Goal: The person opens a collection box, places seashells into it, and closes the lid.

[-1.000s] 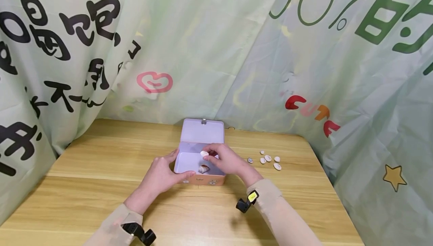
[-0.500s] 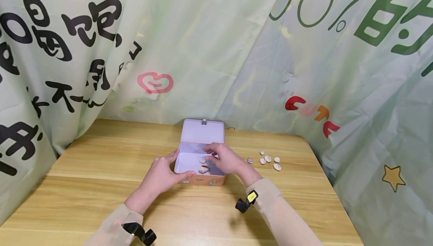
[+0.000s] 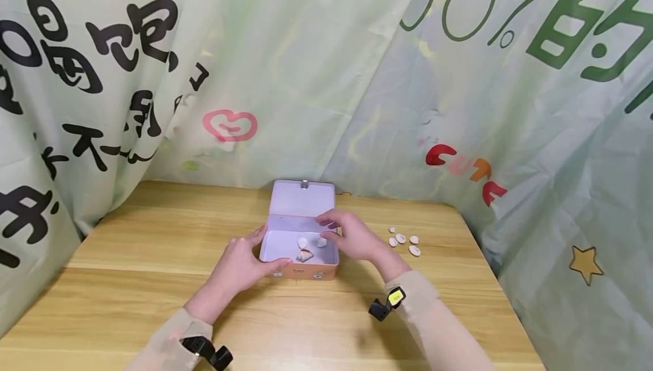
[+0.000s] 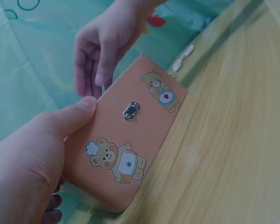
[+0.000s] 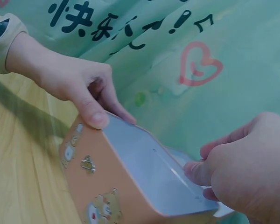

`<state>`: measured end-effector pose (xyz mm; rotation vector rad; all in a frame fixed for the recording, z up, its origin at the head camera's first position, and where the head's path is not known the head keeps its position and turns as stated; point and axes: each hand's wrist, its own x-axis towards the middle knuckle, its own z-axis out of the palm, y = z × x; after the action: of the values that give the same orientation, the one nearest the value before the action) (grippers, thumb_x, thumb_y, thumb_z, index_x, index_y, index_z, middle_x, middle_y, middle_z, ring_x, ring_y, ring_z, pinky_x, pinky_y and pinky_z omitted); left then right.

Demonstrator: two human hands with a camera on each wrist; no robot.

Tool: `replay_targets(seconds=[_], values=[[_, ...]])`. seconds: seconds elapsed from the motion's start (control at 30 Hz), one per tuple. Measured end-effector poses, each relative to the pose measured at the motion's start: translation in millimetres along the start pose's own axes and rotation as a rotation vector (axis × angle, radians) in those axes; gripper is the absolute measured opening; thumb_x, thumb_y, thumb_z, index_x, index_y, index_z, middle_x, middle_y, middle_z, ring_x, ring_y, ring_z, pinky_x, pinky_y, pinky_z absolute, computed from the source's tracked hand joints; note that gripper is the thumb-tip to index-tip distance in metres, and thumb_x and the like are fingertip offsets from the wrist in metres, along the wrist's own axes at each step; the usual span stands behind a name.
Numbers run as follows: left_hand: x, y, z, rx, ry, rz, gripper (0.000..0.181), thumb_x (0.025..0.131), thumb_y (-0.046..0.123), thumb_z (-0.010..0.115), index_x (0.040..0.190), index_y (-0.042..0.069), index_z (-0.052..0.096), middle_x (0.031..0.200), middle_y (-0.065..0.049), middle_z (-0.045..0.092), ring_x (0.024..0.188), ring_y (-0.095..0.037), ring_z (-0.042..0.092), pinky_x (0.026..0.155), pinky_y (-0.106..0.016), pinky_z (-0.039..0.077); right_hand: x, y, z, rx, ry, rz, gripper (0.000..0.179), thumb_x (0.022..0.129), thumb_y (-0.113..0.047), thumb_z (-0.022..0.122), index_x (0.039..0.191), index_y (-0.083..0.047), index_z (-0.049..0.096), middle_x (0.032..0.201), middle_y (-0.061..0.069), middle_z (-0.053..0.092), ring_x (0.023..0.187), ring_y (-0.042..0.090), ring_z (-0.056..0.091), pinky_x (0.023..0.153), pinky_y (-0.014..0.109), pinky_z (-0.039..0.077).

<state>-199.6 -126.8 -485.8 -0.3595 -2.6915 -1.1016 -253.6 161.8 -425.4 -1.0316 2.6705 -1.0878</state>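
An orange tin box [image 3: 298, 271] with a lavender inside stands on the table, its lid [image 3: 302, 198] tipped back. My left hand [image 3: 237, 263] grips its left end, thumb [image 4: 81, 114] on the front rim and fingers around the side. Over the right part of the box hovers my right hand [image 3: 352, 238], thumb and fingers spread apart with nothing between them. Inside lie a brown-and-white spiral seashell [image 3: 304, 255], a white seashell [image 3: 302, 243] and another white seashell [image 3: 322, 242] just below the right thumb. Bear pictures and a metal clasp [image 4: 131, 111] mark the box front.
Several small white seashells [image 3: 400, 239] lie on the wooden table [image 3: 178, 235] to the right of the box. A printed curtain [image 3: 285, 76] hangs behind and along both sides of the table.
The white seashell that my right hand pinched now lies in the box. My right hand has opened and shifted slightly right, uncovering another white seashell there. The left hand keeps its grip.
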Motion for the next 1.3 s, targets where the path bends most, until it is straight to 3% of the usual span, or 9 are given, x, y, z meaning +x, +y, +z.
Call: replay_targets(seconds=[0.17,0.33,0.47,0.77,0.93,1.17,1.3], values=[[0.1,0.0,-1.7,-0.009,0.002,-0.003,0.116,0.07,0.073,0.088,0.147,-0.006,0.055,0.143,-0.03,0.054,0.102,-0.026,0.068,0.074,-0.036,0.052,-9.7,1,-15,-0.007,0.043,0.004,0.031,0.101,0.002,0.068,0.132,0.007,0.068,0.131,0.019,0.069,0.119,0.035,0.066,0.104,0.051,0.051],[0.8,-0.3,-3.0,-0.015,-0.006,-0.023,0.119,0.068,0.077,0.086,0.148,-0.005,0.054,0.145,-0.029,0.053,0.068,-0.017,0.057,0.056,-0.032,0.046,-21.4,9,-30,-0.008,0.083,-0.011,0.03,0.1,0.004,0.068,0.13,0.008,0.068,0.131,0.021,0.069,0.119,0.037,0.066,0.102,0.051,0.052],[1.0,-0.4,-3.5,-0.015,-0.01,-0.036,0.121,0.067,0.08,0.084,0.149,-0.004,0.054,0.145,-0.03,0.053,0.059,-0.015,0.048,0.049,-0.032,0.042,-32.1,19,-40,-0.016,0.107,0.004,0.029,0.1,0.003,0.069,0.129,0.005,0.069,0.13,0.021,0.069,0.118,0.038,0.066,0.101,0.052,0.053],[0.5,-0.7,-3.0,-0.003,-0.011,-0.037,0.125,0.066,0.085,0.081,0.149,-0.005,0.054,0.144,-0.031,0.053,0.082,-0.024,0.063,0.055,-0.033,0.047,-57.0,60,-55,-0.031,0.191,0.086,0.03,0.101,0.005,0.067,0.13,0.005,0.068,0.129,0.023,0.069,0.117,0.038,0.067,0.102,0.056,0.052],[0.2,0.2,-2.6,0.012,-0.002,-0.019,0.123,0.067,0.083,0.082,0.148,-0.006,0.054,0.143,-0.031,0.055,0.1,-0.027,0.067,0.074,-0.038,0.054,-65.1,77,-57,-0.027,0.2,0.137,0.031,0.101,0.006,0.066,0.132,0.009,0.066,0.129,0.029,0.067,0.119,0.042,0.064,0.103,0.059,0.049],[-0.9,1.3,-0.9,0.009,0.0,0.0,0.119,0.069,0.078,0.085,0.147,-0.007,0.055,0.143,-0.032,0.054,0.105,-0.03,0.068,0.075,-0.038,0.054,-72.2,99,-55,-0.024,0.23,0.236,0.036,0.1,0.004,0.069,0.135,0.011,0.063,0.133,0.029,0.065,0.125,0.043,0.06,0.107,0.06,0.045],[-0.9,1.6,-0.4,0.008,0.005,0.011,0.122,0.069,0.082,0.081,0.147,-0.007,0.055,0.143,-0.031,0.055,0.124,-0.036,0.063,0.088,-0.043,0.056,-76.7,114,-54,-0.034,0.252,0.277,0.039,0.099,0.004,0.07,0.136,0.012,0.061,0.134,0.028,0.065,0.126,0.044,0.059,0.108,0.06,0.044]])
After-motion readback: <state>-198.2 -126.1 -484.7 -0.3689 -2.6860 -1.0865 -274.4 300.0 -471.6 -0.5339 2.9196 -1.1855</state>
